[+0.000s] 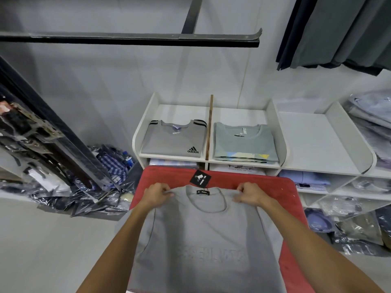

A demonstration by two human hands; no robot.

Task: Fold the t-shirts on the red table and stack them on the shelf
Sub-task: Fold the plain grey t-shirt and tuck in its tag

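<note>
Both hands, left (157,192) and right (249,193), pinch the shoulders of a plain grey cotton t-shirt (203,240) spread on the red worktop (283,191), folding apparently just begun; sleeves likely fold next, white shelf (273,121) at twelve o'clock.

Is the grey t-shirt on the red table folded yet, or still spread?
Spread. The grey t-shirt lies flat on the red table, collar and front showing, both hands pinching its shoulders.

I see grey t-shirt (203,240) flat, front up, collar far, black tag (200,177) beyond collar | on red table (281,187) | white shelf (273,115) beyond: 1 folded grey adidas shirt (172,139) left bay, stack of grey-green shirts (243,142) right bay
</note>
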